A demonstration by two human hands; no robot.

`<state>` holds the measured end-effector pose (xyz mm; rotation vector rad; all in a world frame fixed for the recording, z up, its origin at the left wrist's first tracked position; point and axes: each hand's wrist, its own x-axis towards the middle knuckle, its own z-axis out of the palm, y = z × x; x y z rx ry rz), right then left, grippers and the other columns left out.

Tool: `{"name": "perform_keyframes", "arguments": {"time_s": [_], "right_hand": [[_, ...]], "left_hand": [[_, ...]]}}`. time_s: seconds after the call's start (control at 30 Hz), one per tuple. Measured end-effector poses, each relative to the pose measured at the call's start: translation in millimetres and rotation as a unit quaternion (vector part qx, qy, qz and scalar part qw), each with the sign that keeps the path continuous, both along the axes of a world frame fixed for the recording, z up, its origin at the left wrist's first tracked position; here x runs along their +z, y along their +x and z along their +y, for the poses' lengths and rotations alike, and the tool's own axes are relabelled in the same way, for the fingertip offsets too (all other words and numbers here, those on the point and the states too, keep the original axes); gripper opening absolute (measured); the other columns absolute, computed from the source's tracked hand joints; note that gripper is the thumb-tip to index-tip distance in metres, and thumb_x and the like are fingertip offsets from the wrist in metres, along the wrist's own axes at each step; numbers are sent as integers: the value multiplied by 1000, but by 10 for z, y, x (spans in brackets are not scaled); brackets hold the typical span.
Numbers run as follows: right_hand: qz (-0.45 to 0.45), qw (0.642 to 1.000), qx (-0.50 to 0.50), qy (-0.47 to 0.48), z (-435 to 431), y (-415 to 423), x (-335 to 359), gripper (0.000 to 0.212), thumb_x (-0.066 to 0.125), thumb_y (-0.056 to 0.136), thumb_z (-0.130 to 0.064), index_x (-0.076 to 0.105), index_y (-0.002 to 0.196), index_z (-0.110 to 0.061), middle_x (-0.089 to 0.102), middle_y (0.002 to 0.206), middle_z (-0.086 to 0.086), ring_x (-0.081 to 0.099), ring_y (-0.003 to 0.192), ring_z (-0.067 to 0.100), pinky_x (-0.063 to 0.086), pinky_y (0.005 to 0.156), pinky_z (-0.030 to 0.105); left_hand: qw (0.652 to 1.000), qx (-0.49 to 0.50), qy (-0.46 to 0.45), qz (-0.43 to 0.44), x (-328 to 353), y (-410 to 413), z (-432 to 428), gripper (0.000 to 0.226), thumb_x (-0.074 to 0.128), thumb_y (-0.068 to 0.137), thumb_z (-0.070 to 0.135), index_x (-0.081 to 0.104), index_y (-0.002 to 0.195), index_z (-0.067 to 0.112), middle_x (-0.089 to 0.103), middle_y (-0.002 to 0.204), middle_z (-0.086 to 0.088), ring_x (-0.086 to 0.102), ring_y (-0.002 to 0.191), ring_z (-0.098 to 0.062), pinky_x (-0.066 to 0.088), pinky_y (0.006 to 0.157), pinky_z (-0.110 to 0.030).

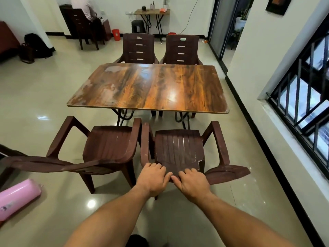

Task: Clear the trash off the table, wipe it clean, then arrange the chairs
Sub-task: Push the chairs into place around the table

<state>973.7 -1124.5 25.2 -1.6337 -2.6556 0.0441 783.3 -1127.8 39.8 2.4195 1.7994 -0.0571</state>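
A glossy wood-grain table [149,86] stands in the middle of the room with a bare top. Two brown plastic chairs sit at its near side: the right near chair [179,148] and the left near chair [108,145]. My left hand [153,177] and my right hand [192,180] both grip the top edge of the right near chair's backrest, side by side. Its seat has a crack near the back. At the far side, the far left chair [138,48] and the far right chair [181,49] stand close against the table.
A pink cylinder [17,198] lies at the left edge. A white wall with a barred window [302,97] runs along the right. A red bin [116,34], a small side table [151,12], a dark bag [38,45] and a seated person are at the back.
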Motion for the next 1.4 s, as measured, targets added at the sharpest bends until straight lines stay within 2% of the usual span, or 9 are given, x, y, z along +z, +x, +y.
{"name": "perform_keyframes", "arguments": {"time_s": [0.1,0.2,0.27,0.4,0.57,0.77,0.9,1.07,1.4], "right_hand": [[-3,997,53,-52,47,69,43,74,6,93,-74,58,114,-25,64,107,2,58,97,24,44,77,40],[-11,991,71,-113,80,469,94,74,15,93,-76,49,134,-26,58,120,0,54,108,22,42,91,38],[-19,994,38,-104,79,786,85,75,13,92,-78,47,135,-28,57,124,-3,53,114,20,40,98,37],[-7,996,-36,-79,54,958,81,69,15,93,-77,49,134,-33,54,131,-11,47,123,12,29,112,37],[-8,996,-52,-69,135,668,177,70,11,91,-78,54,126,-36,57,124,-12,48,117,12,30,109,37],[4,994,-61,-87,69,595,110,72,9,90,-81,54,124,-36,58,122,-12,48,115,12,29,109,37],[16,994,-98,-53,-27,616,53,77,8,89,-82,53,132,-36,55,128,-12,45,124,13,20,117,40],[24,987,-154,-30,-138,590,-10,85,5,85,-84,55,133,-34,51,135,-7,39,134,17,8,123,50],[14,987,-153,-53,-32,531,10,82,6,86,-84,44,143,-38,34,156,-5,20,148,18,-4,122,48]], "left_hand": [[1000,13,-13,-3,-85,7,-84,47,20,102,55,56,105,25,60,107,1,56,105,-21,38,97,-39],[999,-32,-38,16,-81,-2,-64,65,18,95,68,54,126,23,58,122,1,52,117,-22,31,110,-45],[995,-66,-61,40,-54,49,-21,70,18,95,72,49,135,23,54,131,-1,48,123,-24,28,113,-48],[993,-87,-63,58,-37,-4,140,68,16,97,71,49,131,23,51,135,-4,44,130,-27,23,117,-53],[994,-69,-50,68,-10,-218,268,68,13,96,69,47,132,23,46,138,-5,36,135,-29,14,120,-59],[992,-66,-90,62,-29,-293,241,68,18,98,69,41,143,23,36,152,-6,21,147,-28,6,122,-59],[992,-67,-99,52,-1,-309,224,86,6,89,78,39,147,23,35,152,-4,19,148,-25,3,123,-58],[997,-19,-70,11,-44,-226,136,80,18,89,78,44,143,25,41,148,0,24,146,-22,2,123,-56],[996,3,-93,-14,-23,-272,264,87,25,89,78,29,155,21,20,164,-1,-3,155,-21,-10,121,-60]]}}
